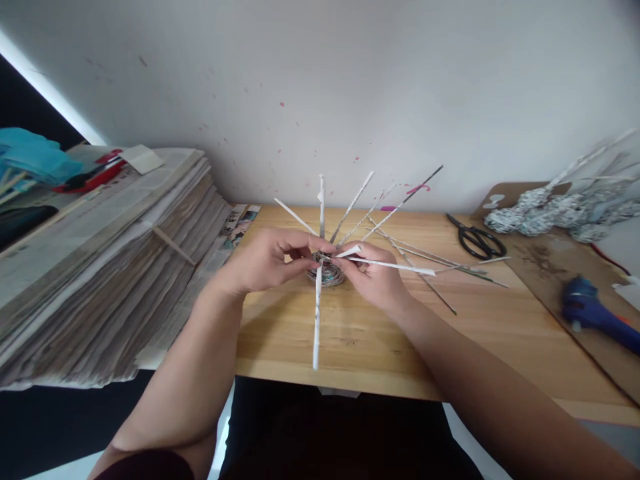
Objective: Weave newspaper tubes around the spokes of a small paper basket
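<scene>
A small round woven basket (330,275) of rolled paper sits on the wooden table, several paper spokes fanning out from it. One white spoke (317,320) points toward me and others lean up and away. My left hand (273,261) is at the basket's left rim, thumb and fingers pinched on the weave where a paper strand runs. On the right side my right hand (375,275) pinches a rolled paper strip (395,265) close to the rim, its free end stretching off to the right. The fingertips of both hands nearly meet, hiding part of the weave.
Loose paper sticks (425,257) lie right of the basket, with black scissors (477,241) behind them. A blue glue gun (595,310) rests on cardboard (545,300) near woven paper pieces (545,210). At left stands a tall newspaper stack (165,230) holding red-handled pliers (95,177).
</scene>
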Available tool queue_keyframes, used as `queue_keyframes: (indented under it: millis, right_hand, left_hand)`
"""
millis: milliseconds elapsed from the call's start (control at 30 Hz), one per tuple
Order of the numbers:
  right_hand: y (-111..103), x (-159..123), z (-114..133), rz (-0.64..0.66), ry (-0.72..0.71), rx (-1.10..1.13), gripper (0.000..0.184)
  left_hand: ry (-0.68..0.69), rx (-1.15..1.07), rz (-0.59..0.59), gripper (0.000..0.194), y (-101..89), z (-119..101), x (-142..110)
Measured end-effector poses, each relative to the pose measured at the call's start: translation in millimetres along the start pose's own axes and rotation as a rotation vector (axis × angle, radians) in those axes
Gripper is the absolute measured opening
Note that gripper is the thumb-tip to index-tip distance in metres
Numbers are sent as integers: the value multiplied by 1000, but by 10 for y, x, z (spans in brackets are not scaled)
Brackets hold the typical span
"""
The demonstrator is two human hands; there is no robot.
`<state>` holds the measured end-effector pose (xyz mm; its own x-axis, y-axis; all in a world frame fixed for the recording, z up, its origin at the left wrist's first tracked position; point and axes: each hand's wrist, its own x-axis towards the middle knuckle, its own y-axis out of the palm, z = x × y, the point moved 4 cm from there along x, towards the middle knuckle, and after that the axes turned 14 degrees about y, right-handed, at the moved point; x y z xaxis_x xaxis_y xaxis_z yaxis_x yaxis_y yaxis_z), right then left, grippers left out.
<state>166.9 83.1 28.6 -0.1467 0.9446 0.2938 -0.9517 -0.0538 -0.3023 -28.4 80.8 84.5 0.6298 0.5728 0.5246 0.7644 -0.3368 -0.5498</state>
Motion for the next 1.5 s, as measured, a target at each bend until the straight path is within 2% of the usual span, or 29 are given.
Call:
queue_keyframes:
  millis: [100, 267, 400, 567, 700, 933, 1167, 1267, 1433, 1500]
  right_hand:
    - [6, -4, 8, -16, 17, 0, 2]
    - [12, -12, 22, -30, 44, 4, 4]
    - [14, -29, 61, -36, 31, -46, 4]
    - [20, -26, 80, -41, 42, -29, 6]
    - [20, -6, 57, -67, 55, -16, 7]
    - [32, -4, -4, -48, 73, 43, 6]
    - [20, -3, -9, -5, 99, 76, 8]
    - [15, -7, -6, -21, 70, 45, 6]
    - [-22, -33, -29, -60, 43, -9, 12]
    - [-57, -50, 4, -99, -21, -90, 12]
  left_hand:
    - [102, 223, -39, 15, 39, -1, 15]
    - [150, 380, 41, 16, 78, -31, 39]
    - [96, 341, 55, 13, 105, -26, 47]
    - [-13, 242, -64, 11, 166, 101, 31]
    - [-25, 172, -101, 12, 238, 186, 26]
    - [-119, 258, -199, 14, 222, 184, 65]
    - [-131, 201, -222, 15, 209, 202, 71]
    - [-108, 160, -197, 20, 242, 218, 79]
    - [-83, 207, -209, 14, 237, 225, 84]
    - [-94, 233, -222, 11, 223, 218, 80]
